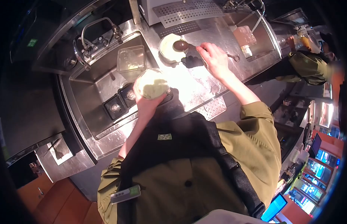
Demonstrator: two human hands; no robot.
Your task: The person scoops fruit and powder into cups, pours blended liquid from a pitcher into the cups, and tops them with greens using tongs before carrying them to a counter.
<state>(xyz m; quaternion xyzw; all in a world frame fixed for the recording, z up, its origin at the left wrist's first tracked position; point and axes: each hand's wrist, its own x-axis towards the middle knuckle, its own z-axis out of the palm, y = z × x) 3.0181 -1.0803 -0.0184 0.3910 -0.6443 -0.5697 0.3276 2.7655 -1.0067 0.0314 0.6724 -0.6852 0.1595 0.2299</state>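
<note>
My left hand (146, 106) is wrapped around a round clear cup (152, 84) with pale, creamy contents, held over the near edge of the sink. My right hand (215, 61) grips the handle of a long spoon (180, 46); its dark rounded bowl lies at the right side of an open tub (167, 47) of the same pale cream. That tub stands on the brightly lit steel counter (188, 85). The spoon's looped handle end sticks out to the right of my hand.
Left of the counter is a steel sink (87, 108) holding a clear square container (130, 58) and dark square fittings (115, 106). A curved faucet (84, 37) rises behind it. Another sink (255, 35) is on the right. A person in an olive top (309, 67) stands at the far right.
</note>
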